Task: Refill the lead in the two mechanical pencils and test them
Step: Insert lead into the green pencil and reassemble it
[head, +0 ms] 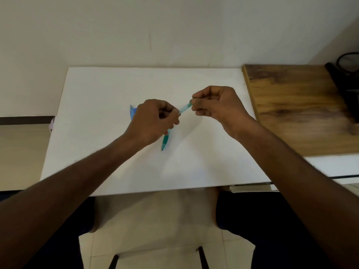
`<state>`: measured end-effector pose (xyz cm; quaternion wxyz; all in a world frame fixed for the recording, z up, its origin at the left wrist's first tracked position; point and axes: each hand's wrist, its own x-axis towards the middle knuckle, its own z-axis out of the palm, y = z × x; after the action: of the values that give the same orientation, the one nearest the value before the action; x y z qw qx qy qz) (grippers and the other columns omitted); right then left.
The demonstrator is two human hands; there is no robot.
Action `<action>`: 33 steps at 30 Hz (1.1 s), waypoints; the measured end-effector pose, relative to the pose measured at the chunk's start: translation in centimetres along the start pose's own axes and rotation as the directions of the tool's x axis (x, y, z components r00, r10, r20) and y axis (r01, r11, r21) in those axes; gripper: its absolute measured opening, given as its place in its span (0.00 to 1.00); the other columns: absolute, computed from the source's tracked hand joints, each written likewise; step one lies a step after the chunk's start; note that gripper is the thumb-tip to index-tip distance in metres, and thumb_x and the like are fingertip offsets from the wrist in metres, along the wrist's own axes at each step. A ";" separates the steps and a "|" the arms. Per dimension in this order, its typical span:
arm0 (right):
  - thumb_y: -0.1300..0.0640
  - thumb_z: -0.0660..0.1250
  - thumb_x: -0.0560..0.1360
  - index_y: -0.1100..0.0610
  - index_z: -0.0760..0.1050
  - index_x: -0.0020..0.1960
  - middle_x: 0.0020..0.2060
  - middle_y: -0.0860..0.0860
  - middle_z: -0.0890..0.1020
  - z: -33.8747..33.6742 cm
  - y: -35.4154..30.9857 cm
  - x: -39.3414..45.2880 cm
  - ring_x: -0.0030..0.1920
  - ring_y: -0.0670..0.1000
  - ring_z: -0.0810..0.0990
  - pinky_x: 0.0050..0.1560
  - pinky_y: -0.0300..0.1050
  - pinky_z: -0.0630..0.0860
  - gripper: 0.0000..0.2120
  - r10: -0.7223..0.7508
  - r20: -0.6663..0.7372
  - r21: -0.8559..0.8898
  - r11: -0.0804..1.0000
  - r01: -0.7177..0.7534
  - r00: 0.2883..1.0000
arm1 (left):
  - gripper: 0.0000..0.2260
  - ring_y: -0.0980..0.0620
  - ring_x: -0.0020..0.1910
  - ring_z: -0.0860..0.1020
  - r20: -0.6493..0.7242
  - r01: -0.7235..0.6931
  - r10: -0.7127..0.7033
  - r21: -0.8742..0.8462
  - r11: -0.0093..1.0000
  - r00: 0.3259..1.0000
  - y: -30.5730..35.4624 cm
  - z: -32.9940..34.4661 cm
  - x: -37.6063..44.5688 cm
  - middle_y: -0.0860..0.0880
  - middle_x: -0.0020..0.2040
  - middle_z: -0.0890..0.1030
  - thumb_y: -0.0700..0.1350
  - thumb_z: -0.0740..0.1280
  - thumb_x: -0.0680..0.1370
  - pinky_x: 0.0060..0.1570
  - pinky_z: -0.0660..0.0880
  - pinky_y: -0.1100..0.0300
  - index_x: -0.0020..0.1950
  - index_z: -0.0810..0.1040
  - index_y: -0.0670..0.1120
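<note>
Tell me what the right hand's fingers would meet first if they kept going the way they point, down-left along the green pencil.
Likely the left hand. The right hand pinches the green pencil's upper end, and the left grips the same barrel lower down. Depth is unclear, but only bare barrel lies between them.

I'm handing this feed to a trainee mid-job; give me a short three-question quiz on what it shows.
1. True or false: both hands grip the green pencil.
2. Where is the blue pencil? A) in the right hand B) on the white board, behind the left hand C) on the wooden board
3. Fill in: the right hand pinches the pencil's ____ end, the one farther from the camera.

Key
1. True: the left hand closes round the middle and the right hand holds the far end.
2. B: it lies on the white board, partly hidden by the left hand.
3. Upper; whether a cap is coming off cannot be told.
</note>
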<state>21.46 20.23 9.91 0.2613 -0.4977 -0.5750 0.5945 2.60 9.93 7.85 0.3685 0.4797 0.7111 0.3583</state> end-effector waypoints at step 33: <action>0.67 0.76 0.75 0.63 0.86 0.47 0.44 0.56 0.89 0.3 -0.4 0.1 0.43 0.53 0.86 0.53 0.47 0.85 0.02 0.005 0.053 0.181 0.983 -0.015 0.999 | 0.07 0.55 0.42 0.87 0.005 -0.048 0.049 -0.141 0.989 0.999 -0.9 0.4 -0.8 0.52 0.45 0.89 0.45 0.70 0.85 0.42 0.86 0.61 0.57 0.85 0.42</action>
<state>21.07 20.30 10.19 0.2873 -0.4588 -0.5228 0.6585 2.84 8.95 7.05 0.3956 0.4711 0.6708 0.4143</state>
